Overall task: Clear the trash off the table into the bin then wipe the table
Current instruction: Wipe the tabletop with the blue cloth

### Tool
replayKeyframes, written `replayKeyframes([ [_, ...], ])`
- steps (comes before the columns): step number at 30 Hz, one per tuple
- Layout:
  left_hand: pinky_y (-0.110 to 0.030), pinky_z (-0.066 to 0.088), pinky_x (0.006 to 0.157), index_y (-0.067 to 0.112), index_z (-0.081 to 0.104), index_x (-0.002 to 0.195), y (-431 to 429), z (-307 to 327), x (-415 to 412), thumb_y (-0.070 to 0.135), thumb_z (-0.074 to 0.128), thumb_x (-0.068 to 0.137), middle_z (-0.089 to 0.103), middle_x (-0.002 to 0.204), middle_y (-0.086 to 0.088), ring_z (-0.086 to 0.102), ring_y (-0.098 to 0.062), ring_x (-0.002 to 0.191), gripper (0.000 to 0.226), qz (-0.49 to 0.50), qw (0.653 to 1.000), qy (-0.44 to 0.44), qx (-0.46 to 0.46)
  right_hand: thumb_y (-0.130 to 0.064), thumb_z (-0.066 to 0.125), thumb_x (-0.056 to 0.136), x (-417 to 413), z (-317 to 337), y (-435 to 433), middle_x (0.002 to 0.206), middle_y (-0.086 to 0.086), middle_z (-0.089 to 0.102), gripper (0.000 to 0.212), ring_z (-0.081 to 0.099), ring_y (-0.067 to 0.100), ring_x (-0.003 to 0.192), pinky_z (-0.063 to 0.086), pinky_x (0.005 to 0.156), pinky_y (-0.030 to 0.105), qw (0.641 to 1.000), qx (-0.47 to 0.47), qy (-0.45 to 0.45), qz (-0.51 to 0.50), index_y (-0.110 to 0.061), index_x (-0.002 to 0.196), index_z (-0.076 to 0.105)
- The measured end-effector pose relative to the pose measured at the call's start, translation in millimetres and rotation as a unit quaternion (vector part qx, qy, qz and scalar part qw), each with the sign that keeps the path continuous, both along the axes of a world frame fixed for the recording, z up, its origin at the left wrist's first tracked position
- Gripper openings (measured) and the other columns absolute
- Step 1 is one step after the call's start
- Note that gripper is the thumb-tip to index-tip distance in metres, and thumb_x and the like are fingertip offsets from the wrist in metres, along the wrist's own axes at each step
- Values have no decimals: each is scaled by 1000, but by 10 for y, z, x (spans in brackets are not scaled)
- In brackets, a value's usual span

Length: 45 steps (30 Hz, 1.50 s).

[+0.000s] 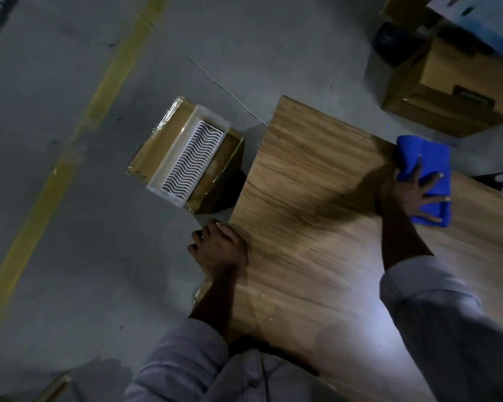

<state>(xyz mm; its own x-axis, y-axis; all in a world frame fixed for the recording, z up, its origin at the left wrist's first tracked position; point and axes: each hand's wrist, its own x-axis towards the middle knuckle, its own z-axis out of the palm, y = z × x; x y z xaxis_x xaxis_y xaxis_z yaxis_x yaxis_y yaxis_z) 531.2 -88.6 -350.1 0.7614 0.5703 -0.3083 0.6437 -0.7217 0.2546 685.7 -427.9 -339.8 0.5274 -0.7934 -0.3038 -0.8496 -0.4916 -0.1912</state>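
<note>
Head view: the only view you have; everything below is read from it.
Step in hand: wiping, by my judgement. No trash shows on the part of the table [302,227] that is in frame.
Right hand [413,192]: fingers spread and straight, pressed flat on the blue cloth [430,158]. It grips nothing.
Left hand [215,248]: fingers curled at the table's left edge, apparently holding it to brace you.
Cloth position: folded, lying on the tabletop at its far right side, near the far edge, under your palm.
Bin: a white slatted basket [186,158] sits on a wrapped cardboard box [157,146] on the floor, just beside the table's left edge. It is probably the bin, but I cannot tell what is inside.
Next move: keep the palm flat and sweep the cloth across the bare wood toward you. The near and left parts look like the ground to cover.
Count, task things: one table, one cloth, one basket, two hands.
Count, other things: at least two stacked cardboard boxes [447,91] on the floor beyond the table, and one yellow floor line [99,97] to the left.
</note>
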Motion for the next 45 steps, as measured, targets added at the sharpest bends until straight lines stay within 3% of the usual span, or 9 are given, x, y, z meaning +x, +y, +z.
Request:
replayKeyframes([
  [5,-47,38,86,15,59,102,1,-28,-16,36,24,99,68,102,-11,52,-34,103,41,3,1000,10,-7,-63,45,95,224,-66,793,171,-9,-1,66,-12,48,153,-6,104,84,986,-18,-3,167,-57,155,18],
  [14,-46,40,93,11,62,119,76,75,-19,41,37,104,64,117,-21,54,-39,114,42,91,990,-15,-104,-70,36,86,-843,-51,2129,166,-9,28,69,9,41,155,0,114,77,818,44,-68,570,-48,151,39],
  [20,-39,55,96,9,64,124,502,7,-193,44,49,94,71,118,-10,71,-22,103,49,347,732,-64,-582,-44,69,83,-2220,-101,2384,157,-1,45,65,22,40,151,5,120,64,751,96,-111,644,-26,144,56],
  [27,-34,45,83,8,73,100,1027,135,-931,25,57,95,75,100,-7,67,-27,104,24,250,844,-66,-470,-26,58,96,-3511,297,2465,122,24,69,35,63,39,118,52,94,57,652,325,-107,677,-2,117,70],
  [32,-32,45,76,16,72,88,1222,311,-1457,21,59,95,77,94,-7,69,-19,90,16,248,839,-125,-467,-36,47,84,-3006,940,2377,127,17,68,57,65,35,115,51,100,42,789,213,-223,532,-7,129,67],
  [36,-34,48,80,19,71,79,1233,462,-1656,24,61,88,76,85,-5,71,-24,89,14,248,836,-163,-462,-60,40,89,-2686,807,2606,162,1,37,67,24,39,151,15,113,77,882,121,5,456,-28,146,53],
  [40,-34,49,80,18,72,83,1207,620,-1828,23,64,89,73,86,-3,66,-24,87,11,179,869,-195,-418,-31,64,91,-3410,514,2998,170,-10,7,67,-12,42,154,1,110,83,755,86,97,642,-46,151,40],
  [43,-31,45,73,11,74,94,1234,683,-1915,20,63,95,71,87,-6,62,-19,81,14,116,893,-199,-386,-22,89,55,-4090,392,2871,147,-2,57,68,37,39,145,22,114,69,636,83,69,764,-34,121,73],
  [45,-31,44,72,9,74,98,1233,694,-1942,22,62,97,72,90,-6,62,-20,83,17,69,906,-187,-372,-20,87,56,-4310,338,2512,128,11,70,52,59,41,127,40,107,56,641,141,57,752,-19,107,78],
])
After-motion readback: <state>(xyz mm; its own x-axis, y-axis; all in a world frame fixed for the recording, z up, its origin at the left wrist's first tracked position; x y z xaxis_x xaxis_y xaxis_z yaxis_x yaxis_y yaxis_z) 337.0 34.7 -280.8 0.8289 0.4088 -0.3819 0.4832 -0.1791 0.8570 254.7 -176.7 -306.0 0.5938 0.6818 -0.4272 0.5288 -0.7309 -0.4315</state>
